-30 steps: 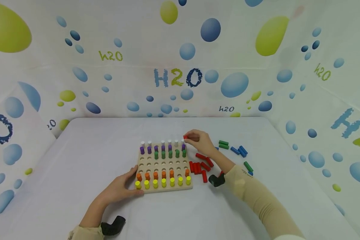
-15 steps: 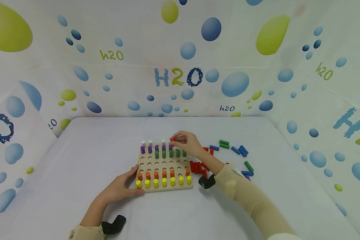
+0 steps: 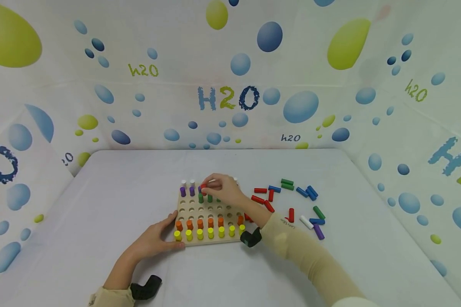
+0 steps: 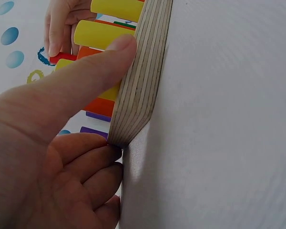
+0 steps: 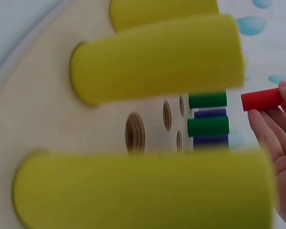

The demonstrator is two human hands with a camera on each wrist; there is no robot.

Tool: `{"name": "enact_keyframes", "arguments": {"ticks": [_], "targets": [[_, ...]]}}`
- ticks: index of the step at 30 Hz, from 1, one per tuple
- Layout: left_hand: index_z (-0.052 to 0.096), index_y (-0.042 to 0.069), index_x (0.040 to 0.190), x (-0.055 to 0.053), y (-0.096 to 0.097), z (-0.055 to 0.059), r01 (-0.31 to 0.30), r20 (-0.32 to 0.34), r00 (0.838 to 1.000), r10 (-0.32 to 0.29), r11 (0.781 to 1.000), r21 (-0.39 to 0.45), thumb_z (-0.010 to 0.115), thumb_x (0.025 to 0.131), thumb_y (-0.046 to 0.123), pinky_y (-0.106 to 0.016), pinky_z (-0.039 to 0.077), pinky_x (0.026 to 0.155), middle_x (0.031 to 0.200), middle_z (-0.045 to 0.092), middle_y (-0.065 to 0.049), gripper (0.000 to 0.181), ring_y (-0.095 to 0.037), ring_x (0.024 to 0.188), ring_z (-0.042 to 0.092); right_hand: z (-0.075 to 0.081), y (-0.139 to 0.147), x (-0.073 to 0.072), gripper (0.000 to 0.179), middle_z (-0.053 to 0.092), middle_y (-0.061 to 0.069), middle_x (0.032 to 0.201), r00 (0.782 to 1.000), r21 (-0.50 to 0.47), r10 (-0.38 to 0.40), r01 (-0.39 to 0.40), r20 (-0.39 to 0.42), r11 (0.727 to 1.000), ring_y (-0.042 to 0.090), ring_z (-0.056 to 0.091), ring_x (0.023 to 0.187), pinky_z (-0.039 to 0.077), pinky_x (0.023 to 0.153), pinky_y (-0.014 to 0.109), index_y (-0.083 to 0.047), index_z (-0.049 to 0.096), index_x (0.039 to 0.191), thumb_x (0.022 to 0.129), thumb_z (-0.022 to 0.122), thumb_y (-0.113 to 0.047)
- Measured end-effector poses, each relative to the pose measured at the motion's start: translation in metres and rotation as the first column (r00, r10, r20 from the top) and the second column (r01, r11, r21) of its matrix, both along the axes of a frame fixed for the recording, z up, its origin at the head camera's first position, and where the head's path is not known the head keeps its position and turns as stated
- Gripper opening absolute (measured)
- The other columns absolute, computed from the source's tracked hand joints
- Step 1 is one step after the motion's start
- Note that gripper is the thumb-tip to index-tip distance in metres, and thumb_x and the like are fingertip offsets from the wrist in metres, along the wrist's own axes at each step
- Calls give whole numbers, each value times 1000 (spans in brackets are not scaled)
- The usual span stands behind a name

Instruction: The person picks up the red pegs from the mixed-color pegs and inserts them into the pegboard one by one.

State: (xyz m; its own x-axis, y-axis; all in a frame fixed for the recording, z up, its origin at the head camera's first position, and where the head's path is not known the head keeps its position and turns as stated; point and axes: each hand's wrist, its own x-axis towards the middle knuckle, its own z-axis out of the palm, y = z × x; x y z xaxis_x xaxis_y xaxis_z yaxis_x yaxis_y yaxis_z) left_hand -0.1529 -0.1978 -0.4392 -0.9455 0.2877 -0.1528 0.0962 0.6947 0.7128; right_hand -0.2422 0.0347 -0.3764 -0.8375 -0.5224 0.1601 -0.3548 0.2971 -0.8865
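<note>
A wooden pegboard [image 3: 205, 212] lies on the white table. Upright yellow pegs [image 3: 210, 233] fill its nearest row, with orange pegs [image 3: 199, 223] behind. Green pegs [image 3: 201, 198], purple pegs [image 3: 182, 191] and white pegs [image 3: 183, 183] stand in the far rows; bare holes show in the middle. My left hand [image 3: 151, 238] holds the near left corner, thumb on the front edge, fingers against the side. Between thumb and fingertips, my right hand [image 3: 226, 189] pinches a red peg [image 5: 262, 99] above the far rows, clear of the standing pegs. That hand hides part of those rows.
Right of the board lie loose red pegs [image 3: 260, 190], green pegs [image 3: 287, 186], blue pegs [image 3: 312, 192], a white peg [image 3: 306, 222] and a purple peg [image 3: 319, 231]. A patterned curtain [image 3: 230, 64] hangs behind the table.
My right hand has carried the red peg leftward over the board, from its far right corner to near the green row's left end. The left hand stays at its corner.
</note>
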Motion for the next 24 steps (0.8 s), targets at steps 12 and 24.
{"name": "enact_keyframes", "arguments": {"ticks": [12, 24], "targets": [[22, 3, 145, 1, 1, -3, 9, -16, 1000, -9, 1000, 7, 75, 71, 46, -58, 21, 103, 145, 24, -24, 100, -42, 132, 20, -34, -26, -11, 16, 69, 4, 100, 996, -23, 35, -33, 79, 999, 10, 64, 92, 52, 77, 22, -10, 60, 101, 87, 63, -17], [22, 3, 145, 3, 2, -6, 7, -25, 1000, -7, 1000, 26, 74, 72, 45, -57, 21, 104, 146, 23, -22, 99, -40, 133, 19, -46, -48, -4, 12, 69, 4, 99, 997, 43, 51, -53, 55, 998, 10, 64, 92, 51, 75, 19, -9, 59, 98, 88, 62, -16]]}}
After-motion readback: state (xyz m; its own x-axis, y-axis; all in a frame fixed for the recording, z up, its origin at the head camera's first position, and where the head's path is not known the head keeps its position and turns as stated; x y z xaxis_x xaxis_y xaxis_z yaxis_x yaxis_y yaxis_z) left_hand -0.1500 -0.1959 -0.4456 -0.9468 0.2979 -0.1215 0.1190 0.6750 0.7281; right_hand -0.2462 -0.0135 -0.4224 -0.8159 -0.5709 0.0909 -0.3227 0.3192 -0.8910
